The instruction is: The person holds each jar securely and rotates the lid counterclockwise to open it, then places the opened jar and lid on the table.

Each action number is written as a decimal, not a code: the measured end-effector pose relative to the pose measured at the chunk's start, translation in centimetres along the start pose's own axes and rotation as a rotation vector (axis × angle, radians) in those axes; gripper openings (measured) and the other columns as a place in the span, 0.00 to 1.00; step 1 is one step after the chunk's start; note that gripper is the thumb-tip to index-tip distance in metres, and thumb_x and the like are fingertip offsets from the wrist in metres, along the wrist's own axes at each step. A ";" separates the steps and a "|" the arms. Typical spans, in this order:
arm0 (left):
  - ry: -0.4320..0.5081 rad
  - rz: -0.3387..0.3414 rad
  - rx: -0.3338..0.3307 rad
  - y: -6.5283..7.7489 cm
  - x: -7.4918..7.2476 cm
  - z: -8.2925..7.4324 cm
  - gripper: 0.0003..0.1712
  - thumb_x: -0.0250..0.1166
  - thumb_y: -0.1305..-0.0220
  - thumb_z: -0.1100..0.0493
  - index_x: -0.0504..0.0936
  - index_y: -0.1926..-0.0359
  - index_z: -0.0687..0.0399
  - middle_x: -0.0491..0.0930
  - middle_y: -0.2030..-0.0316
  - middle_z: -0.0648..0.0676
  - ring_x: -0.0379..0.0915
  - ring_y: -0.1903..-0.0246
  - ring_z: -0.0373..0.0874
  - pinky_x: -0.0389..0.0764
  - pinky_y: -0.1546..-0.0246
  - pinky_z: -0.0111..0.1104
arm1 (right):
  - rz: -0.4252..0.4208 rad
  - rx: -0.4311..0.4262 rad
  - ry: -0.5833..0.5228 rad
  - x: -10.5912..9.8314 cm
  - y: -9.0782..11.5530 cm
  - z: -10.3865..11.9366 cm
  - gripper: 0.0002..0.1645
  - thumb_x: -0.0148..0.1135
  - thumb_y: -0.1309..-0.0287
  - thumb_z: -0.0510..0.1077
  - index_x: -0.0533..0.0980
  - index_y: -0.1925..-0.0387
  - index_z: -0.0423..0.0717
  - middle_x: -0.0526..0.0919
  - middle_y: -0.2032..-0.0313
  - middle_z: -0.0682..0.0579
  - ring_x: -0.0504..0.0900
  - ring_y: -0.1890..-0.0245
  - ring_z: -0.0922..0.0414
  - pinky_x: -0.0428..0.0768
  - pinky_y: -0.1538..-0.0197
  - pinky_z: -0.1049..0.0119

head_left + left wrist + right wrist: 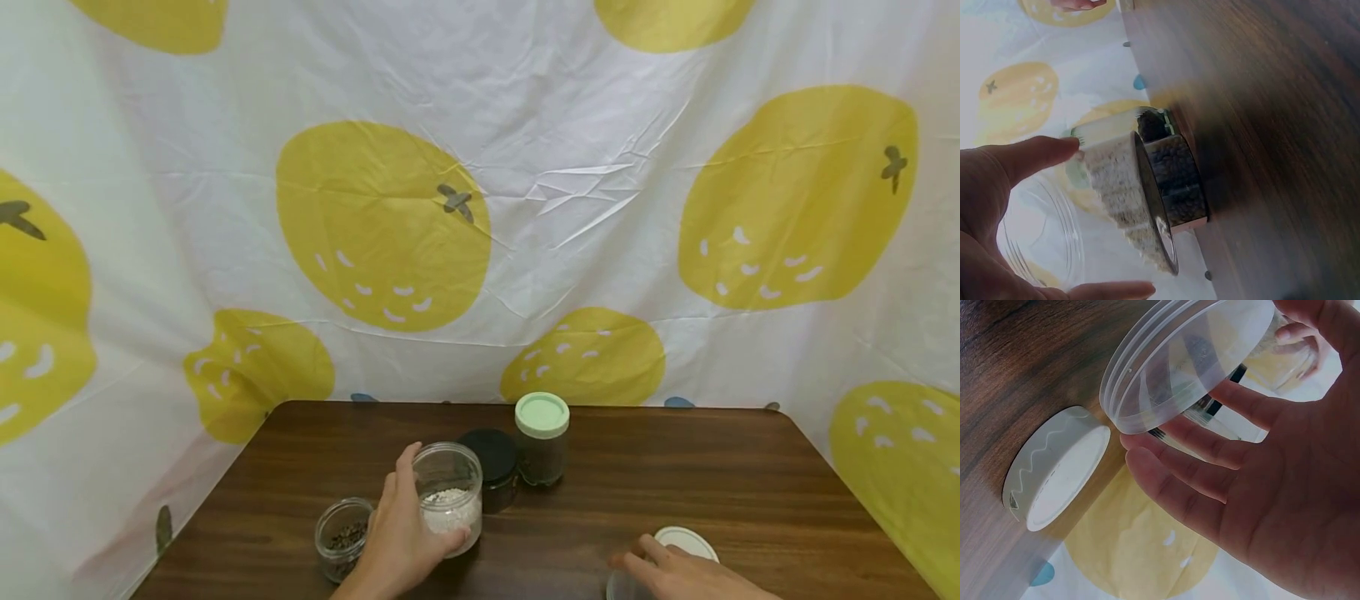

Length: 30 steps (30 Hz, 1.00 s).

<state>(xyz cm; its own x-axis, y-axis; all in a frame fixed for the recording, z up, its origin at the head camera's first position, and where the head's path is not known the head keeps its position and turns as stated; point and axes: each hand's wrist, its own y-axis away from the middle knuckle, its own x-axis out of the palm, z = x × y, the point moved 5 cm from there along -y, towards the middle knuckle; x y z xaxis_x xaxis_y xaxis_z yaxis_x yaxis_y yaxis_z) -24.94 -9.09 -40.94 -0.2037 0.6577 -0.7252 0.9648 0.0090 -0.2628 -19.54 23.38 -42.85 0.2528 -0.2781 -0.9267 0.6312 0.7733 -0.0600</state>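
Currently, the left hand (401,529) grips an open jar (447,472) of white granules (450,510) above the desk (675,467) while the right hand (667,572) holds a clear ridged container (1179,369), so overtilting the jar might spill them.

Head view looks forward-down; close wrist views share the table (720,467)

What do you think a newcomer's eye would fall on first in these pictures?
Probably the big yellow fruit prints on the white cloth behind the brown table. Next would come the clear jar of white grains, held in the left hand in front of a dark-lidded jar. The pale green lid also stands out, towards the table's far edge.
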 end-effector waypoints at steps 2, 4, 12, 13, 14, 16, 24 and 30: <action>-0.001 -0.007 -0.013 -0.1 0.0 0.1 0.72 0.84 0.67 0.47 0.49 0.25 0.48 0.72 0.45 0.70 0.77 0.59 0.64 0.80 0.63 0.57 | -0.005 -0.001 -0.001 0.0 0.0 0.1 0.33 0.59 0.35 0.61 0.74 0.42 0.39 0.70 0.60 0.54 0.63 0.78 0.72 0.69 0.80 0.75; -0.006 -0.022 -0.021 -0.3 -0.1 0.1 0.72 0.84 0.66 0.48 0.48 0.25 0.49 0.71 0.45 0.71 0.76 0.60 0.64 0.80 0.64 0.57 | -0.012 -0.007 -0.005 0.0 0.0 0.1 0.33 0.59 0.35 0.61 0.74 0.42 0.39 0.70 0.60 0.54 0.63 0.78 0.73 0.69 0.80 0.76; 0.011 -0.111 -0.063 -1.1 0.1 0.9 0.71 0.83 0.60 0.56 0.42 0.24 0.53 0.64 0.42 0.75 0.75 0.61 0.69 0.78 0.65 0.61 | 0.000 -0.026 -0.022 1.0 0.1 -1.2 0.32 0.60 0.35 0.60 0.73 0.41 0.40 0.69 0.61 0.55 0.62 0.79 0.73 0.69 0.84 0.73; 0.021 -0.110 -0.072 -1.2 0.2 1.1 0.71 0.82 0.58 0.57 0.40 0.23 0.53 0.63 0.41 0.75 0.74 0.61 0.70 0.78 0.64 0.61 | 0.005 -0.026 -0.027 1.0 0.0 -1.2 0.32 0.60 0.35 0.59 0.73 0.41 0.40 0.69 0.61 0.55 0.62 0.79 0.73 0.69 0.84 0.73; 0.028 -0.111 -0.076 -1.3 0.3 1.3 0.71 0.81 0.57 0.57 0.39 0.23 0.53 0.61 0.41 0.76 0.74 0.61 0.71 0.78 0.65 0.61 | 0.009 -0.026 -0.028 1.0 0.0 -1.2 0.32 0.60 0.35 0.59 0.73 0.42 0.39 0.69 0.61 0.55 0.62 0.79 0.73 0.68 0.84 0.73; 0.035 -0.116 -0.079 -1.4 0.5 1.6 0.72 0.80 0.54 0.59 0.36 0.22 0.53 0.59 0.39 0.76 0.74 0.59 0.72 0.78 0.65 0.62 | 0.007 -0.034 -0.027 0.9 0.0 -0.9 0.31 0.59 0.34 0.58 0.73 0.42 0.39 0.69 0.61 0.55 0.61 0.79 0.73 0.68 0.84 0.74; 0.050 -0.113 -0.059 -1.9 1.0 2.3 0.70 0.78 0.51 0.64 0.34 0.22 0.56 0.54 0.36 0.79 0.67 0.47 0.73 0.78 0.55 0.62 | 0.024 -0.023 0.000 1.2 0.2 -1.2 0.30 0.57 0.33 0.59 0.73 0.42 0.40 0.69 0.62 0.55 0.63 0.76 0.70 0.70 0.81 0.72; 0.044 -0.114 -0.071 -2.2 1.3 2.4 0.62 0.76 0.50 0.66 0.41 0.25 0.65 0.53 0.37 0.79 0.59 0.41 0.73 0.74 0.50 0.64 | -0.005 -0.085 -0.003 1.1 0.2 -0.5 0.28 0.57 0.32 0.57 0.74 0.44 0.38 0.69 0.64 0.55 0.61 0.78 0.75 0.70 0.80 0.78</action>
<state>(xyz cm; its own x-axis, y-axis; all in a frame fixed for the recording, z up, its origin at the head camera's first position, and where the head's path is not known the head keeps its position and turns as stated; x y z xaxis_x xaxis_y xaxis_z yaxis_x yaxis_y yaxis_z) -27.70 -10.04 -42.82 -0.3070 0.6815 -0.6643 0.9454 0.1382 -0.2951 -19.51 23.48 -44.11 0.2520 -0.2836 -0.9252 0.5682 0.8173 -0.0958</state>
